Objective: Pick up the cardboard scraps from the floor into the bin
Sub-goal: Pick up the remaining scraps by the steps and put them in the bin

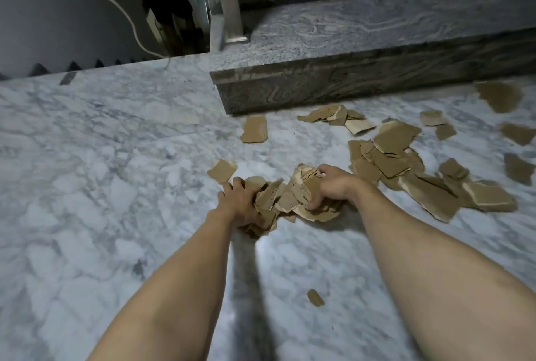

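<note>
Head view, left hand [242, 201] and right hand [330, 186] clutching bunched cardboard scraps [285, 201], bundle lying left-right

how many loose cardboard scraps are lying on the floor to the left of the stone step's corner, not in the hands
2: one scrap just beyond the left hand, one scrap between the forearms. The bunch under both hands may hide more.
</note>
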The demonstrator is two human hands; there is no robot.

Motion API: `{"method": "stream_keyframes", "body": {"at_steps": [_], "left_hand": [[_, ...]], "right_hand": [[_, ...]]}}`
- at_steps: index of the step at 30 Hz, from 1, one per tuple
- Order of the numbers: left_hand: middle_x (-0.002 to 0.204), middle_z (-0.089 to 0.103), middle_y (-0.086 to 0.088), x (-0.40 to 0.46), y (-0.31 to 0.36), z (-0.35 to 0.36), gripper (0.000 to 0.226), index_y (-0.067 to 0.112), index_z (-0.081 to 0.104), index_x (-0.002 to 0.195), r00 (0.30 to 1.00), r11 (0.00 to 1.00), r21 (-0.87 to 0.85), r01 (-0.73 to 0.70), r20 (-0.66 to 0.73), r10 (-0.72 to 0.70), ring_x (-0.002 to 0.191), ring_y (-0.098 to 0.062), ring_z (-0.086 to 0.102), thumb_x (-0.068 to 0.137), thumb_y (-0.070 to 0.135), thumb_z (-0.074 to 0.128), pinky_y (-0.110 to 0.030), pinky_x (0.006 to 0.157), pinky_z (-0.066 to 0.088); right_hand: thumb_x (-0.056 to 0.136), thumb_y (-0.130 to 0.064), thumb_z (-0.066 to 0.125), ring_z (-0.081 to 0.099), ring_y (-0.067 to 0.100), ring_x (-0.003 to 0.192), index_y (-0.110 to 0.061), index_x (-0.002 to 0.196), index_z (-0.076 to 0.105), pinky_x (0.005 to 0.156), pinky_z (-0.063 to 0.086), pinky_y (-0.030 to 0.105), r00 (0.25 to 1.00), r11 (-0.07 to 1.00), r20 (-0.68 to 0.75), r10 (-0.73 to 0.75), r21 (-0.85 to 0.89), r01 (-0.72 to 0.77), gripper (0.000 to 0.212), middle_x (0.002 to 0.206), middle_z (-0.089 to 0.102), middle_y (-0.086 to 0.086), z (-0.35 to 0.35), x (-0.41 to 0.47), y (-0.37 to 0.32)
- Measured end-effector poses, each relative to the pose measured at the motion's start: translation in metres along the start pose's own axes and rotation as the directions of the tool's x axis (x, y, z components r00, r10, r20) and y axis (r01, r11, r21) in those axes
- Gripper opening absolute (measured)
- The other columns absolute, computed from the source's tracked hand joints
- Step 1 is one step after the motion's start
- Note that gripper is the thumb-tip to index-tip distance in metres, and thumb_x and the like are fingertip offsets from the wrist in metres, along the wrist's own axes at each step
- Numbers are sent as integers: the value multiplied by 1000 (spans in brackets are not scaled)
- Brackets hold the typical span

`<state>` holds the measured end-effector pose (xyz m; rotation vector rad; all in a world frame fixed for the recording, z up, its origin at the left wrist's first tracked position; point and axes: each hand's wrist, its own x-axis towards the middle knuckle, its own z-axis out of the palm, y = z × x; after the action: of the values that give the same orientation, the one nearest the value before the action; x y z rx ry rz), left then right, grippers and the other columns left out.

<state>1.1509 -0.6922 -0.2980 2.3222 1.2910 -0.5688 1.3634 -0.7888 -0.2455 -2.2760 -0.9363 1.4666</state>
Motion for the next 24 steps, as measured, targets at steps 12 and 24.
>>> {"method": "stream_keyframes", "body": {"at_steps": [12, 24], "left_hand": [[96, 72, -5, -23, -71, -1, 64, 24, 36, 136, 929, 946, -255, -199, -357, 99, 82, -31, 66, 87, 53, 66, -36, 64, 48], [107, 74, -3, 19, -111, -39, 50, 20, 73, 98, 993, 708, -706, 7, -80, -90, 101, -24, 68, 51, 27, 87, -41, 92, 57]], "right_hand": [[57, -27, 96, 52, 29, 124, -26, 150, 30, 103, 48, 40, 999, 988, 15, 32, -148, -29, 114, 143, 51, 5, 59, 24, -41], [57, -30, 94, 34, 29, 130, -19, 136, 39, 99, 44, 46, 973, 938, -229, -19, -341, -62, 98, 138, 33, 4, 106, 42, -49]]}}
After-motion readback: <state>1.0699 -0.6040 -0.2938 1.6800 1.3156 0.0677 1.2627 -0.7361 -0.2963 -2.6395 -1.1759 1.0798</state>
